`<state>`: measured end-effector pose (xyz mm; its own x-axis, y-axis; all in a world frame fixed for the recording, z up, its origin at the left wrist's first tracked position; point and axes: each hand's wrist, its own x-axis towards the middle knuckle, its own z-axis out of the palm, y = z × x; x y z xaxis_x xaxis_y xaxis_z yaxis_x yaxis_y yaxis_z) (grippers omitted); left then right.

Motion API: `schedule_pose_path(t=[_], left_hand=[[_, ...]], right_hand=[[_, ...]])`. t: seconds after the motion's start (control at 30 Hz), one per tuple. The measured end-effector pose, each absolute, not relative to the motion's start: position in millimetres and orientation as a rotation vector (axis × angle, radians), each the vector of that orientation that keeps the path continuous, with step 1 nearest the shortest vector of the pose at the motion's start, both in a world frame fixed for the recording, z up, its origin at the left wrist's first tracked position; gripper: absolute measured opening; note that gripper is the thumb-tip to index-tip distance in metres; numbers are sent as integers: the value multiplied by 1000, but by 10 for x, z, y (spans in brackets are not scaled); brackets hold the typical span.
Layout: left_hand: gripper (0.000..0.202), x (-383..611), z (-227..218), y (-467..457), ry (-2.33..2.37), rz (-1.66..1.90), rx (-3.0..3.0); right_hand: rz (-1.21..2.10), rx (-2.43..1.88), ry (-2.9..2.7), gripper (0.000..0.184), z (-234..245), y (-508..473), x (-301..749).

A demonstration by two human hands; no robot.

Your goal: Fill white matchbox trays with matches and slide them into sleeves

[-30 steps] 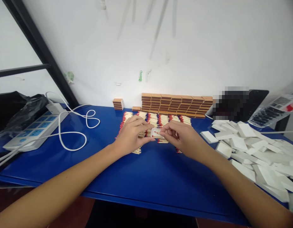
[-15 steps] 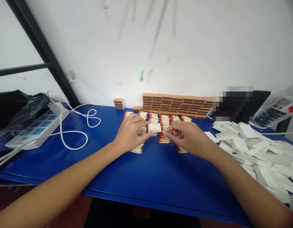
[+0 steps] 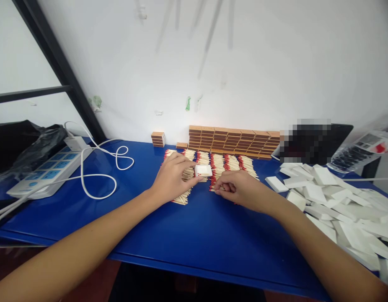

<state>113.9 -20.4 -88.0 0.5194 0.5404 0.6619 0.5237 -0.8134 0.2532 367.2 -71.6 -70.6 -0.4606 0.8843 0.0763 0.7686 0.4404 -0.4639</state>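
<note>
My left hand (image 3: 171,177) grips a small white matchbox tray (image 3: 203,168) between thumb and fingers. A few matches lie inside it near its front edge. Just to the right, my right hand (image 3: 241,188) is closed in a pinch at the near end of a row of red-tipped matches (image 3: 217,161). Whatever sits between those fingertips is too small to make out. Several rows of loose matches lie side by side on the blue table (image 3: 194,239), partly covered by both hands.
Stacked matchboxes (image 3: 233,140) line the wall, with a smaller stack (image 3: 158,139) to their left. White empty trays (image 3: 345,205) are heaped at right, near a dark tablet-like device (image 3: 337,140) and a plastic package (image 3: 359,151). At left lie a power strip (image 3: 51,172) and white cable (image 3: 96,196).
My right hand has shifted slightly left and toward me, its fingers more closed. My left hand still holds the tray in nearly the same place.
</note>
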Motion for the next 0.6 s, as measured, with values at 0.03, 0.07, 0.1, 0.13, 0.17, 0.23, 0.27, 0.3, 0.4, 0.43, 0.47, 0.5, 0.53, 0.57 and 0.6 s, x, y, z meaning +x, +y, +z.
schedule_pose_path(t=[0.03,0.07,0.1,0.13,0.17,0.23,0.27,0.3,0.4,0.43,0.47,0.5,0.53,0.57,0.6], left_hand=[[34,1140,-880,-205,954,1196,2716],[34,1141,-880,-205,956,1196,2711],[34,1143,-880,-206,958,1195,2707],[33,1144,-879,-207,957,1196,2705],[33,1145,-879,-209,953,1197,2705],[32,1147,-878,-211,942,1205,2708],[32,1147,-878,-213,938,1208,2710],[32,1147,-878,-214,936,1208,2711],[33,1148,-883,-214,941,1191,2721],[34,1148,-885,-213,942,1184,2724],[34,1148,-886,-212,942,1180,2727],[34,1148,-887,-210,939,1180,2730],[34,1148,-887,-209,935,1181,2732],[34,1149,-886,-209,931,1184,2731],[34,1150,-882,-210,928,1185,2728]], right_hand=[[540,-1428,-2390,18,-705,-715,3671],[549,-1442,-2392,18,-704,-714,3669],[558,-1459,-2392,18,-702,-713,3666],[564,-1475,-2389,19,-700,-712,3662],[568,-1491,-2387,19,-699,-712,3660],[567,-1508,-2387,18,-698,-713,3657],[565,-1509,-2394,18,-699,-714,3657],[562,-1506,-2407,18,-700,-717,3659],[566,-1492,-2445,17,-698,-731,3674],[579,-1491,-2451,17,-693,-738,3682],[601,-1493,-2447,17,-684,-746,3691],[636,-1492,-2434,18,-672,-754,3701],[684,-1486,-2412,19,-657,-762,3710],[727,-1473,-2380,21,-639,-768,3718],[753,-1455,-2340,24,-621,-772,3723]])
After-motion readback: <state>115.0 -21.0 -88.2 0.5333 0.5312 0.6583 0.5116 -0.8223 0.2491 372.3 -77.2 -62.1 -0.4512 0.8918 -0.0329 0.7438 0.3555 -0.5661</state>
